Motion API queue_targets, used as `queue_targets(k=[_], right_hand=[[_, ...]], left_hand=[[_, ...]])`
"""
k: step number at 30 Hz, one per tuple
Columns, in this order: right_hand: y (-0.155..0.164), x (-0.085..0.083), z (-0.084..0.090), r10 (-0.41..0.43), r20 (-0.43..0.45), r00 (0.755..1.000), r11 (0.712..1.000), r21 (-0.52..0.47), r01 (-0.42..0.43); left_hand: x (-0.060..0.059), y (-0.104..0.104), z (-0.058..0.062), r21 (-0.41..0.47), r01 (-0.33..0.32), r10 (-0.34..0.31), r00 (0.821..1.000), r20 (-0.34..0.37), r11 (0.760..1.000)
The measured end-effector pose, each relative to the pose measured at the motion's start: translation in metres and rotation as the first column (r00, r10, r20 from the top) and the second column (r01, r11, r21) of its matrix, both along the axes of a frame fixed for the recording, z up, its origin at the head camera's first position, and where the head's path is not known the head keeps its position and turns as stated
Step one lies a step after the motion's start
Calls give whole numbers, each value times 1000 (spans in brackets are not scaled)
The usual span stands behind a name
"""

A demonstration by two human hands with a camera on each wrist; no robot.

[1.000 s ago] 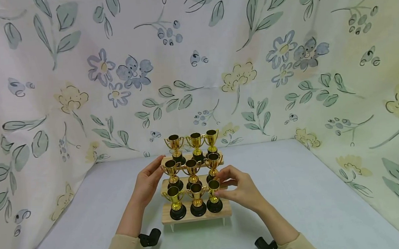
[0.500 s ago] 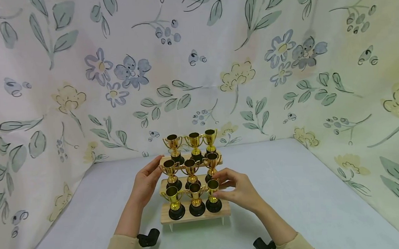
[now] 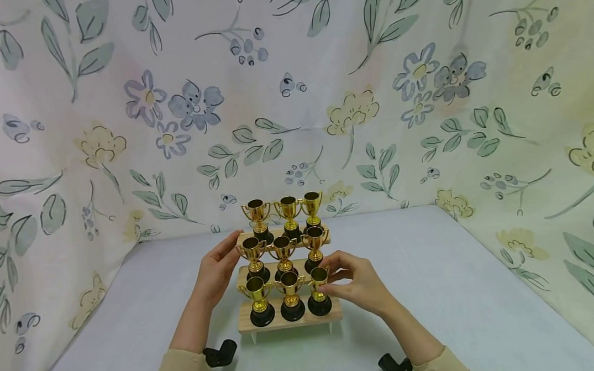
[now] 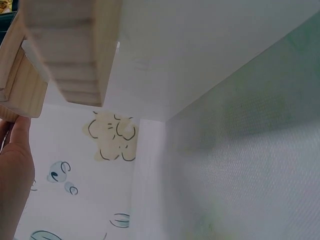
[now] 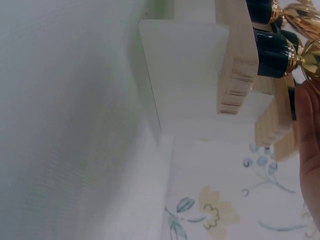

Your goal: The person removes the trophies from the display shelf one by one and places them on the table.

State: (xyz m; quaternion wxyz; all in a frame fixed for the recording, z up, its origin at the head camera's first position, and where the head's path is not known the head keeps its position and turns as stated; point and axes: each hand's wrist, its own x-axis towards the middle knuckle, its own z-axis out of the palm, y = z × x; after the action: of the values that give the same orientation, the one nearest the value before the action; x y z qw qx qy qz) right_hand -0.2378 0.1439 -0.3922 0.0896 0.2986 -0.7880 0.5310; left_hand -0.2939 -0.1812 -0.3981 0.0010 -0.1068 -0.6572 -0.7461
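Observation:
A three-tier wooden display stand (image 3: 290, 322) carries several small gold trophy cups on black bases, in rows of three. My right hand (image 3: 358, 282) pinches the bowl of the front row's right trophy cup (image 3: 319, 306) between thumb and fingers, its base down on the lowest board. In the right wrist view that black base (image 5: 272, 54) stands near the board's end, with the hand (image 5: 310, 155) below it. My left hand (image 3: 217, 275) holds the left end of the top board; the left wrist view shows its fingers (image 4: 20, 134) against the wood.
The stand's white side panels (image 5: 182, 70) rest on a white-covered table (image 3: 431, 290). A floral cloth (image 3: 273, 98) hangs behind and at both sides. A black wrist-camera piece (image 3: 222, 353) sits at the left wrist, another (image 3: 395, 366) at the right.
The front right trophy cup has shifted slightly to the right on its board with my right hand. My left hand stays at the top board. The head view has drifted a little.

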Motion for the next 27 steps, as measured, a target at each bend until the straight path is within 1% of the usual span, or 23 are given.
queue_targets(k=[6, 15, 27], right_hand=[[3, 0, -1, -5, -4, 1000, 1000, 7, 5], [10, -2, -1, -11, -18, 1000, 1000, 4, 11], [26, -6, 0, -21, -52, 998, 1000, 0, 21]], left_hand=[[0, 0, 0, -4, -2, 2, 1000, 6, 1000], [0, -1, 1, 16, 7, -7, 1000, -1, 1000], [-1, -1, 1, -3, 7, -7, 1000, 10, 1000]])
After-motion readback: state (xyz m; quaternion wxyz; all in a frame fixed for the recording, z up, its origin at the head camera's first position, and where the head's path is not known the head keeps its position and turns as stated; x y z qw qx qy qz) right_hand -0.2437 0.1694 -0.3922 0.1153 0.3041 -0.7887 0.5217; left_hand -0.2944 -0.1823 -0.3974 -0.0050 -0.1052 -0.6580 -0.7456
